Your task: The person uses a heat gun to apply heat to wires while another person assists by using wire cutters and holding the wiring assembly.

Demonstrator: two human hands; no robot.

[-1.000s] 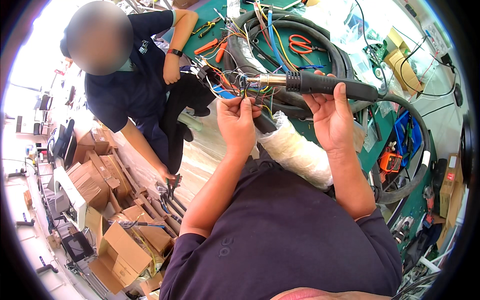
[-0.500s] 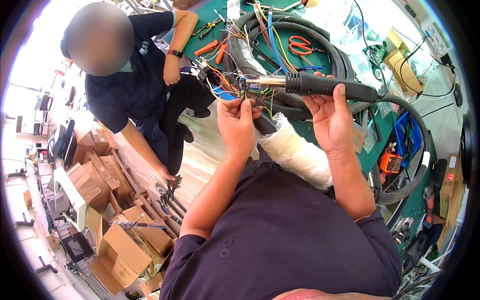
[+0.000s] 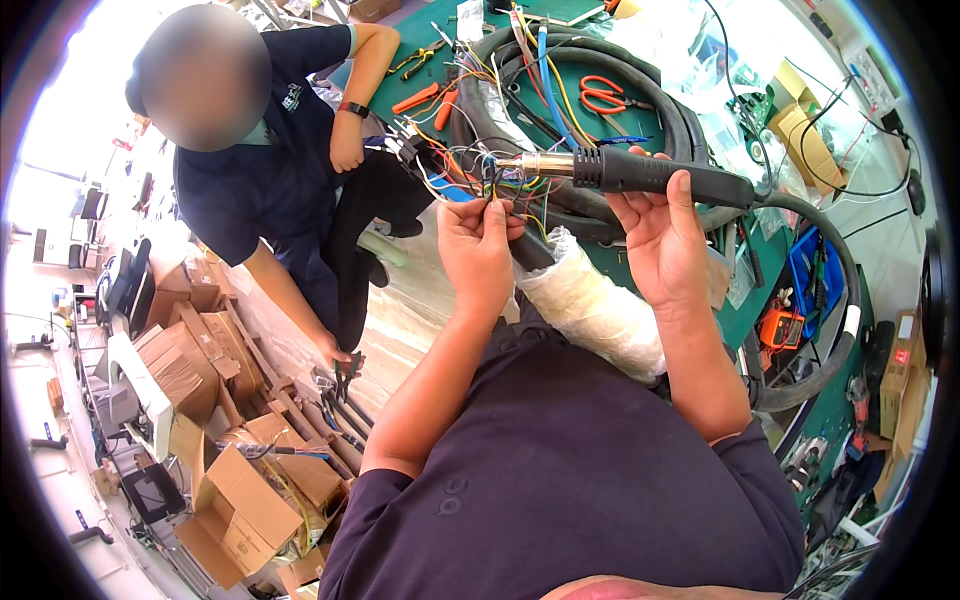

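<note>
My left hand (image 3: pixel 475 255) pinches thin coloured wires (image 3: pixel 490 195) where they come out of a thick black cable (image 3: pixel 532 250). My right hand (image 3: pixel 660 240) grips a black hot-air gun (image 3: pixel 720 186) from below, its metal nozzle (image 3: pixel 542 165) pointing left at those wires, just above my left fingers. Whether the nozzle touches them I cannot tell. Below the hands, a white, film-wrapped roll (image 3: pixel 595 310) surrounds the cable end. More loose wires and white terminals (image 3: pixel 410 135) fan out to the upper left.
A co-worker (image 3: pixel 250 190) at the left holds dark pliers (image 3: pixel 348 368) low. The green bench (image 3: pixel 420 20) carries coiled black cable (image 3: pixel 615 55), red scissors (image 3: pixel 603 95), orange-handled tools (image 3: pixel 415 97), a blue tray (image 3: pixel 815 255) and an orange meter (image 3: pixel 780 325). Cardboard boxes (image 3: pixel 250 500) cover the floor at lower left.
Both my hands and the hot-air gun hold almost the same position, with only a very slight shift. The co-worker's pose stays much the same.
</note>
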